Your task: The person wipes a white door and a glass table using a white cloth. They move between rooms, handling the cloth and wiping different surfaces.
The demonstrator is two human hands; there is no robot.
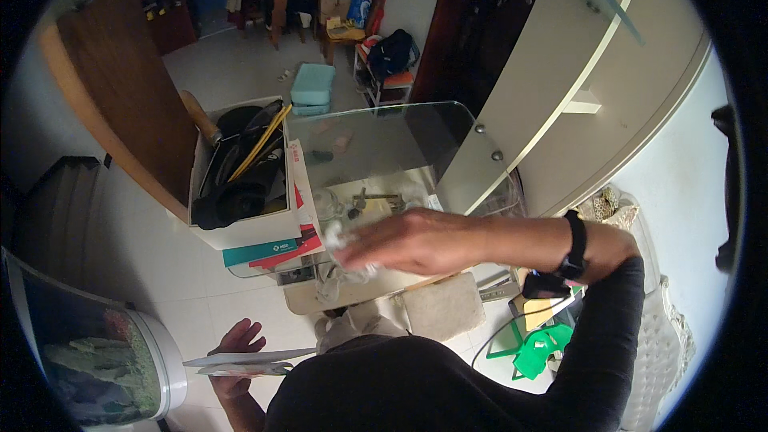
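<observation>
My right hand (402, 243), blurred, reaches over the glass shelf (384, 132) with a crumpled white tissue (336, 237) pressed under its fingers. A black band circles that wrist. At the lower left, my left hand (237, 345) grips a few thin flat papers or booklets (246, 363) beside my body. Left of my right hand, a white box (246, 231) filled with black items, yellow sticks and a wooden handle stands on the shelf. Under and beside it lie a teal booklet (258, 252) and red-and-white booklets (306, 192). Glassware and small items show through the glass.
A fish tank (102, 360) stands at the lower left. Tall cabinet panels (540, 90) rise at the right. Below are a cushioned stool (444, 306) and a green plastic chair (540, 351). A teal case (312, 87) lies on the floor beyond the shelf.
</observation>
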